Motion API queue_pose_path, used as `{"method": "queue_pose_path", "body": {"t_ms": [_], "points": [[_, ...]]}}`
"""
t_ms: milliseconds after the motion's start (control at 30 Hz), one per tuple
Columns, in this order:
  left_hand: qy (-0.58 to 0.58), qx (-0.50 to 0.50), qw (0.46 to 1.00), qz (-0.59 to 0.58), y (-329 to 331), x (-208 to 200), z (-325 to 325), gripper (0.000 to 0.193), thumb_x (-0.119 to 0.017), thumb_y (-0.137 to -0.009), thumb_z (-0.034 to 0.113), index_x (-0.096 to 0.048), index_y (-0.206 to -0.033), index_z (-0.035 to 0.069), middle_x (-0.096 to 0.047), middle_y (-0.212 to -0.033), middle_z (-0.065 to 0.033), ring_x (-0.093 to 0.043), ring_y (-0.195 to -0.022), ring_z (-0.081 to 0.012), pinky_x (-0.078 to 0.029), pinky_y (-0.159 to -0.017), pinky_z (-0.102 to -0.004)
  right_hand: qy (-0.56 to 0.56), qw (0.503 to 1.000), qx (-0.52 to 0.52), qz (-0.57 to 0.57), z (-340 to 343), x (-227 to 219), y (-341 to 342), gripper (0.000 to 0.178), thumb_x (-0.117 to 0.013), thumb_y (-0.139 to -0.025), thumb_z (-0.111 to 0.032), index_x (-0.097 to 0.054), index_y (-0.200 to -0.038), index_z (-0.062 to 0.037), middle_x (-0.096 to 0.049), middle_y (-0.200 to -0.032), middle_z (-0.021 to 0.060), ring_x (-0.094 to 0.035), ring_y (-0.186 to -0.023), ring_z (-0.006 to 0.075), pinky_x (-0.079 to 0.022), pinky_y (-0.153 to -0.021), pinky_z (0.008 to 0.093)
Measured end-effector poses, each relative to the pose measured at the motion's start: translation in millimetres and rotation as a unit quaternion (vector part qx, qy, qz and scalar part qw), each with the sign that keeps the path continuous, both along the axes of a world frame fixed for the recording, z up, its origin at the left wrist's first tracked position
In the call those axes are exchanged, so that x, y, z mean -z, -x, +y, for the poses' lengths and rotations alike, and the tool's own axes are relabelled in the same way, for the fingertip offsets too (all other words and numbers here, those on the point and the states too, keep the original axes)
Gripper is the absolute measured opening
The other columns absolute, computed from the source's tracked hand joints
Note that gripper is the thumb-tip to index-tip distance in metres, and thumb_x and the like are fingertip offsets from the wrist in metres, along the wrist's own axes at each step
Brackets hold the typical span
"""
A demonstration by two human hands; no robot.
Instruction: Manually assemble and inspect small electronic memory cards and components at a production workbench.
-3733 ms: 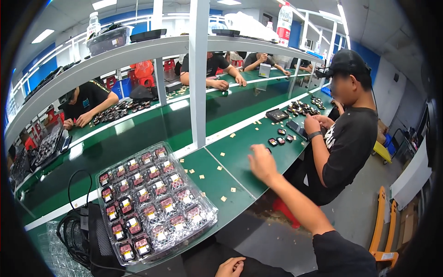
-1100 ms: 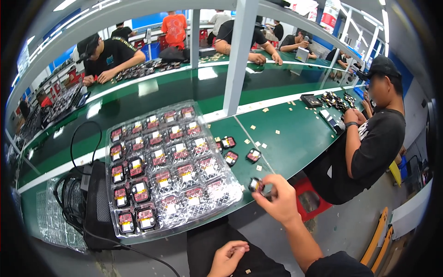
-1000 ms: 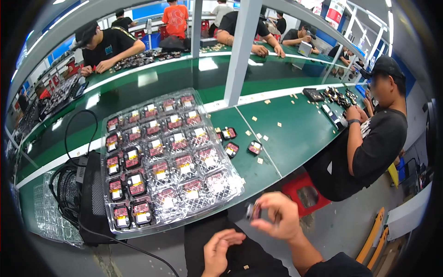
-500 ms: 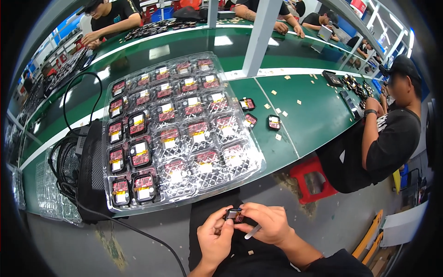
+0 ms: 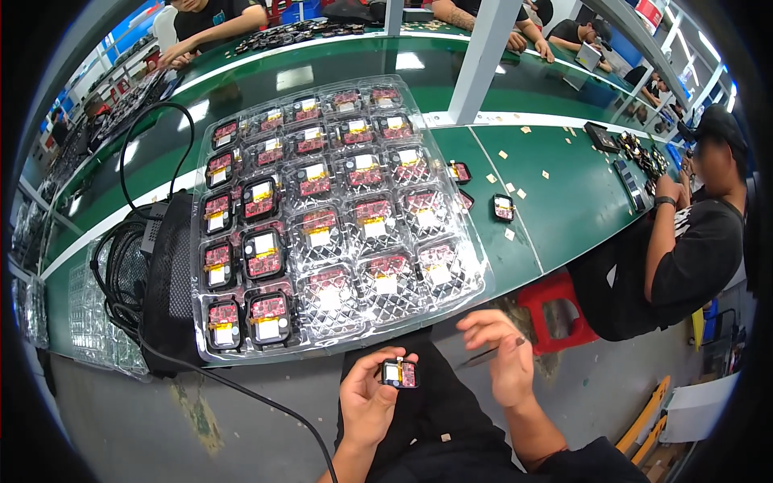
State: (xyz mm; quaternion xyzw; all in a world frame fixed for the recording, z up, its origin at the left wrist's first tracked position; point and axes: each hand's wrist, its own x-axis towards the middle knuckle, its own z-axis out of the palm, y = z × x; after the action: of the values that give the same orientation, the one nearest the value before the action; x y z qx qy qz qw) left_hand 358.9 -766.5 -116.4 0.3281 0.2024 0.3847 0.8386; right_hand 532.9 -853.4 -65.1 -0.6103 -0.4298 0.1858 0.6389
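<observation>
My left hand (image 5: 369, 400) grips a small black square device housing (image 5: 409, 385) by its edges. Its open face shows a red circuit board, a white block and yellow tape. To the right, my right hand (image 5: 509, 358) is raised apart from it, with the upper fingers extended. A thin stick-like tool (image 5: 481, 357) juts from that hand, its far end hidden in the palm. A tiny brown piece (image 5: 520, 341) sits at a fingertip. Ahead, a clear plastic tray (image 5: 354, 334) carries rows of similar housings (image 5: 268, 317), some under a clear patterned cover.
The tray lies on a green workbench (image 5: 527, 249). Loose housings (image 5: 503, 208) and small beige squares are scattered right of it. A black mesh bag (image 5: 173, 298) and coiled cable (image 5: 121, 274) lie left. A co-worker (image 5: 696, 233) sits at right near a red stool (image 5: 555, 318).
My right hand has come away from the housing, up and to the right. My left hand still holds the housing, now with its circuit side plainly showing. The whole view has shifted slightly.
</observation>
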Motion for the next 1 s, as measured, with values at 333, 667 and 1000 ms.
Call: {"method": "queue_pose_path", "body": {"t_ms": [333, 667, 1000], "points": [[0.010, 0.006, 1.000, -0.022, 6, 6, 3, 0.058, -0.081, -0.086, 0.033, -0.056, -0.124, -0.002, -0.059, -0.128, -0.0190, -0.063, -0.119, -0.0337, -0.053, -0.102, -0.0433, -0.108, 0.968, -0.064, 0.216, -11, 7, 12, 0.055, -0.055, -0.101, -0.044, -0.070, -0.093, 0.0084, -0.060, -0.090, 0.0155, -0.069, -0.075, 0.0222, -0.059, -0.065, 0.0344], [0.003, -0.011, 1.000, -0.008, 11, 2, 7, 0.060, -0.083, -0.084, 0.033, -0.055, -0.125, -0.001, -0.059, -0.128, -0.0190, -0.062, -0.120, -0.0333, -0.050, -0.105, -0.0459, 0.165, 0.978, -0.124, -0.020, -7, -3, 9, 0.025, -0.071, -0.089, 0.001, -0.072, -0.114, 0.0024, -0.072, -0.100, 0.0145, -0.071, -0.074, 0.0188, -0.058, -0.065, 0.0303], [0.057, -0.017, 0.998, -0.007, 14, 4, 5, 0.053, -0.080, -0.087, 0.023, -0.054, -0.125, -0.002, -0.059, -0.129, -0.0197, -0.061, -0.121, -0.0329, -0.054, -0.101, -0.0416, 0.080, 0.925, -0.025, -0.370, 3, 7, 15, 0.030, -0.075, -0.074, 0.002, -0.074, -0.104, -0.0035, -0.067, -0.088, 0.0067, -0.066, -0.073, 0.0226, -0.055, -0.062, 0.0326]]}}
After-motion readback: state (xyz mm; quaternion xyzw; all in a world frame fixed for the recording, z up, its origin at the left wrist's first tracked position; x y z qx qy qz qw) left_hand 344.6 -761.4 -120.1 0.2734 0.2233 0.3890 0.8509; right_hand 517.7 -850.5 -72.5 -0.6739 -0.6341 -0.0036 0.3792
